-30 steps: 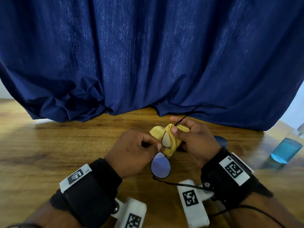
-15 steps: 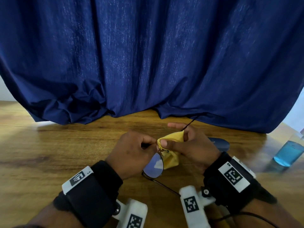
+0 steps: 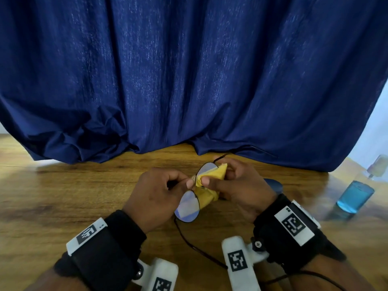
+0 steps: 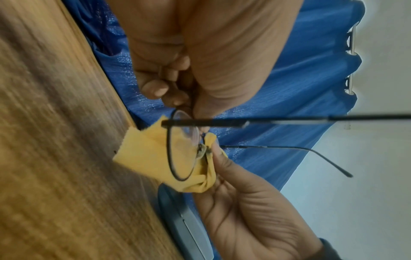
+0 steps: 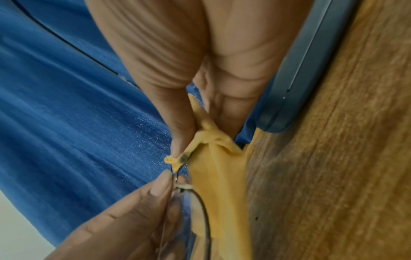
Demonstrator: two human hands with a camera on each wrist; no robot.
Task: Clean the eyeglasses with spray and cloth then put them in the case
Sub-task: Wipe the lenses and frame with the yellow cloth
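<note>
The eyeglasses [image 3: 187, 204] are being held above the wooden table [image 3: 63, 198], between both hands. In the head view the frame's long axis is running from near-left to far-right: one lens is sitting low and close to the person, the other is lying farther off, against the cloth. One temple arm is trailing back toward the person; the other is pointing away, toward the blue curtain [image 3: 189, 70].

The left hand [image 3: 155, 194] is pinching the frame at the bridge area, thumb and forefinger closed tight on the thin metal, the remaining fingers curled in. The left wrist view is showing the rim [image 4: 177, 149] edge-on, with the near temple crossing the picture level.

The right hand [image 3: 239, 185] is gripping the yellow cloth [image 3: 210, 185], with the thumb pressing the fabric onto the far lens and the fingers backing it from behind. In the right wrist view the cloth [image 5: 213, 176] is bunching at the thumb tip, by the nose pad, and the loose part is hanging toward the table.

The glasses case [image 3: 273, 184] is lying on the table just behind the right hand, mostly hidden by it. The wrist views are showing its grey-blue edge [image 5: 295, 79]; whether it is closed cannot be told.

The spray bottle [image 3: 357, 194] is standing at the far right, well apart, with blue liquid filling its lower part.
</note>
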